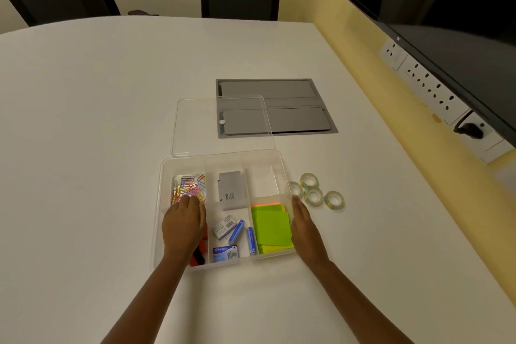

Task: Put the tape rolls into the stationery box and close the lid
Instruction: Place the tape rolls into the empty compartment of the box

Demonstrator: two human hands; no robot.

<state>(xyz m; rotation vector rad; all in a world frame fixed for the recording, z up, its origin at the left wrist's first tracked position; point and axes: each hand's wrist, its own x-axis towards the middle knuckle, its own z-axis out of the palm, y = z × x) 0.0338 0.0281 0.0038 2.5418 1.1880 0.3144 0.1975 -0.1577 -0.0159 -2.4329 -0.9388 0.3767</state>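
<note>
Tape rolls (317, 193), four, lie on the table (83, 148) just right of the open box (282, 165). Left hand (183, 222) flat inside it; right hand (304, 225) flat, seemingly touching its wall. Lid (195, 126) lies behind.

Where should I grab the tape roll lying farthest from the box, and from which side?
Take the outermost tape roll across its outer rim, coming from above with the right hand. It seems to lie flat on the table, hole up and a little apart from the other tape rolls, so thumb and fingers can probably pinch the rim, or hook one finger into the hole.
</note>
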